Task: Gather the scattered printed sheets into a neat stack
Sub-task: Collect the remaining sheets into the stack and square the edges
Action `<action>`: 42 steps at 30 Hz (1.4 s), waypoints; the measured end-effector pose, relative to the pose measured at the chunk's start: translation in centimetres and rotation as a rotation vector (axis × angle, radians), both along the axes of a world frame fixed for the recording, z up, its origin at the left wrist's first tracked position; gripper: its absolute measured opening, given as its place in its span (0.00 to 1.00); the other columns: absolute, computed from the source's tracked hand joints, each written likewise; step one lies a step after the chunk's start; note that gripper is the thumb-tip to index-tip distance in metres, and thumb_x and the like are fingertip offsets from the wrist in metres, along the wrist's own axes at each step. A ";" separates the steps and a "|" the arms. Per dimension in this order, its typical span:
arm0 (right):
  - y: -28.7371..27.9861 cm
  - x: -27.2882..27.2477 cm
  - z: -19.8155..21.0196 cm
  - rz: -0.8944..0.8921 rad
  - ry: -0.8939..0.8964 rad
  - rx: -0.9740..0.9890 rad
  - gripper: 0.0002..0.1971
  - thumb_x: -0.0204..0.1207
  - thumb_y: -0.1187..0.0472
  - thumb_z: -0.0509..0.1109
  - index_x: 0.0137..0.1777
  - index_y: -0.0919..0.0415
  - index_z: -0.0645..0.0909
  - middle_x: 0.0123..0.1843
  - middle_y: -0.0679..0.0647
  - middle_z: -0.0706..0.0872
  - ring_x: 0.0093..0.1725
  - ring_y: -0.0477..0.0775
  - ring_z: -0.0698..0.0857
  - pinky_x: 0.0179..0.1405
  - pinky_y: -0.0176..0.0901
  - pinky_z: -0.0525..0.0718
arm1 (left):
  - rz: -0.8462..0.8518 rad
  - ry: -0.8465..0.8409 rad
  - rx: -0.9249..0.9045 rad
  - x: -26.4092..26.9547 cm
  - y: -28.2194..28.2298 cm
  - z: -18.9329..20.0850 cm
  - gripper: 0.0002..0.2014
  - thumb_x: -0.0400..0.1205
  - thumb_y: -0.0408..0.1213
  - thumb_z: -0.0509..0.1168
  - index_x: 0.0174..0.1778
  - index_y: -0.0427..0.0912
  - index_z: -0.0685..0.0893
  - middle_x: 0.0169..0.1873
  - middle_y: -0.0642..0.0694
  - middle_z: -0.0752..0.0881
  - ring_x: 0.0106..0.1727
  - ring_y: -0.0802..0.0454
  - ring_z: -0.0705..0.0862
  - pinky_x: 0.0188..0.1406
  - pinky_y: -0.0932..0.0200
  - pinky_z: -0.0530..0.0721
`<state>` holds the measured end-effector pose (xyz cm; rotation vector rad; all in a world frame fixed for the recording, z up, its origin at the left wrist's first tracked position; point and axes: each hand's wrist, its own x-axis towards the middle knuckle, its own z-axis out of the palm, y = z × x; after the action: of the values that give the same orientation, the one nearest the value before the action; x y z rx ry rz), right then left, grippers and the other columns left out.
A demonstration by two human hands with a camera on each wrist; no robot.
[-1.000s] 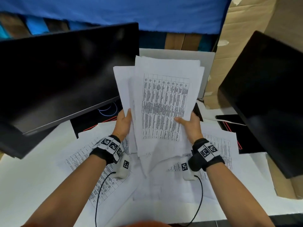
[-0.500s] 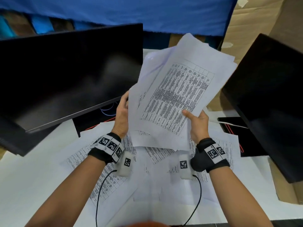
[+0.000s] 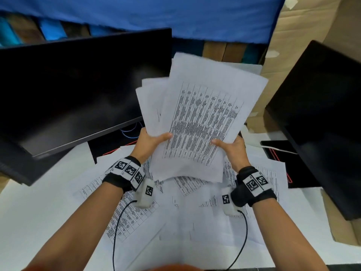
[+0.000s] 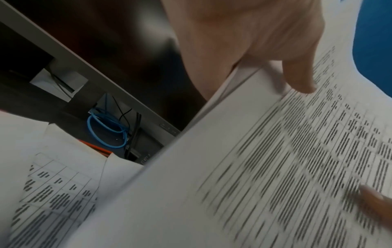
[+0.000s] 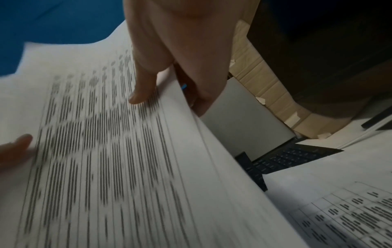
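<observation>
I hold a loose bundle of printed sheets [image 3: 201, 122] up above the desk, tilted to the right, the sheets fanned and uneven. My left hand [image 3: 151, 138] pinches its lower left edge, thumb on the printed face [image 4: 275, 167], fingers behind. My right hand [image 3: 229, 146] pinches the lower right edge the same way, thumb on the bundle's top sheet [image 5: 95, 159]. More printed sheets [image 3: 136, 210] lie scattered and overlapping on the white desk [image 3: 39, 212] under my wrists.
A dark monitor [image 3: 78, 90] stands at the left, another dark screen [image 3: 320, 122] at the right. A black pad with red edging [image 3: 277, 151] and a white cable lie at the right. A keyboard [image 5: 286, 159] and cardboard [image 3: 312, 26] sit behind.
The bundle has swung back from a strong right tilt toward upright. My left thumb has come round onto its front face. Both hands keep their hold.
</observation>
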<state>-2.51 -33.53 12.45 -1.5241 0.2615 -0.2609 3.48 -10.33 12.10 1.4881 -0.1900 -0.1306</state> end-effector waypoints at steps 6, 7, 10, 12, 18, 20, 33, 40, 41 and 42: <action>0.4 -0.3 0.7 -0.015 0.013 -0.038 0.19 0.67 0.75 0.74 0.39 0.48 0.74 0.41 0.42 0.81 0.40 0.34 0.79 0.39 0.21 0.80 | 0.025 0.037 0.026 -0.2 -0.2 -0.4 0.15 0.71 0.28 0.72 0.51 0.45 0.81 0.45 0.54 0.85 0.48 0.61 0.84 0.62 0.52 0.81; 0.5 -0.3 1.3 -0.016 -0.001 -0.036 0.19 0.67 0.75 0.74 0.38 0.49 0.72 0.40 0.42 0.80 0.40 0.34 0.78 0.39 0.21 0.79 | 0.022 0.012 0.026 -0.1 -0.2 0.0 0.15 0.71 0.28 0.72 0.49 0.48 0.80 0.45 0.54 0.85 0.47 0.63 0.85 0.60 0.55 0.82; 0.4 -0.2 2.8 -0.006 -0.067 -0.025 0.20 0.68 0.76 0.73 0.36 0.50 0.70 0.39 0.42 0.78 0.37 0.32 0.76 0.30 0.14 0.76 | -0.026 -0.086 0.023 0.3 0.2 1.4 0.20 0.71 0.25 0.71 0.46 0.56 0.78 0.41 0.60 0.87 0.44 0.71 0.85 0.48 0.72 0.82; 0.0 0.2 3.2 0.024 -0.083 -0.038 0.17 0.67 0.75 0.74 0.40 0.51 0.76 0.39 0.41 0.84 0.38 0.33 0.82 0.35 0.18 0.79 | -0.080 -0.121 0.035 0.7 0.4 2.0 0.21 0.70 0.24 0.71 0.48 0.56 0.80 0.40 0.64 0.90 0.47 0.70 0.86 0.48 0.73 0.83; -0.5 1.3 3.4 0.089 -0.049 -0.096 0.12 0.68 0.75 0.72 0.40 0.55 0.83 0.31 0.37 0.90 0.36 0.34 0.88 0.39 0.27 0.83 | -0.175 -0.115 0.073 1.4 1.0 2.5 0.15 0.69 0.27 0.71 0.48 0.48 0.85 0.38 0.62 0.91 0.44 0.65 0.88 0.44 0.70 0.84; 0.0 1.6 3.6 0.099 -0.043 -0.104 0.13 0.67 0.74 0.74 0.42 0.55 0.83 0.32 0.37 0.90 0.38 0.34 0.88 0.40 0.27 0.83 | -0.178 -0.108 0.100 1.6 0.7 2.7 0.15 0.70 0.25 0.72 0.48 0.48 0.84 0.38 0.63 0.91 0.45 0.66 0.87 0.47 0.69 0.84; 1.1 1.6 4.2 0.027 -0.101 -0.147 0.15 0.74 0.65 0.70 0.61 0.62 0.80 0.48 0.44 0.85 0.45 0.32 0.83 0.40 0.19 0.80 | -0.112 -0.162 0.045 0.9 0.4 3.6 0.14 0.73 0.30 0.70 0.52 0.49 0.83 0.40 0.59 0.91 0.46 0.63 0.88 0.51 0.62 0.86; 1.7 1.2 1.5 0.079 0.110 -0.177 0.15 0.72 0.66 0.72 0.59 0.62 0.81 0.50 0.48 0.85 0.48 0.43 0.84 0.48 0.29 0.81 | -0.089 -0.080 0.112 0.3 0.7 1.1 0.16 0.76 0.26 0.65 0.51 0.54 0.79 0.48 0.58 0.84 0.46 0.74 0.85 0.48 0.71 0.82; 1.4 1.4 1.5 0.076 0.098 -0.171 0.12 0.72 0.66 0.72 0.55 0.58 0.82 0.47 0.45 0.85 0.45 0.38 0.83 0.47 0.29 0.81 | -0.079 -0.082 0.091 0.4 0.8 1.2 0.17 0.76 0.25 0.66 0.50 0.54 0.79 0.47 0.59 0.85 0.46 0.73 0.85 0.46 0.73 0.83; 1.2 1.4 1.6 0.076 0.082 -0.151 0.10 0.72 0.66 0.73 0.50 0.53 0.83 0.45 0.43 0.85 0.44 0.35 0.84 0.49 0.31 0.81 | -0.072 -0.073 0.070 0.4 1.0 1.3 0.16 0.76 0.25 0.66 0.50 0.54 0.80 0.46 0.60 0.86 0.46 0.72 0.86 0.45 0.74 0.83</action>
<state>-1.13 -32.33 14.08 -1.6928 0.2519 -0.1609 3.93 -9.31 13.36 1.5570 -0.3010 -0.1416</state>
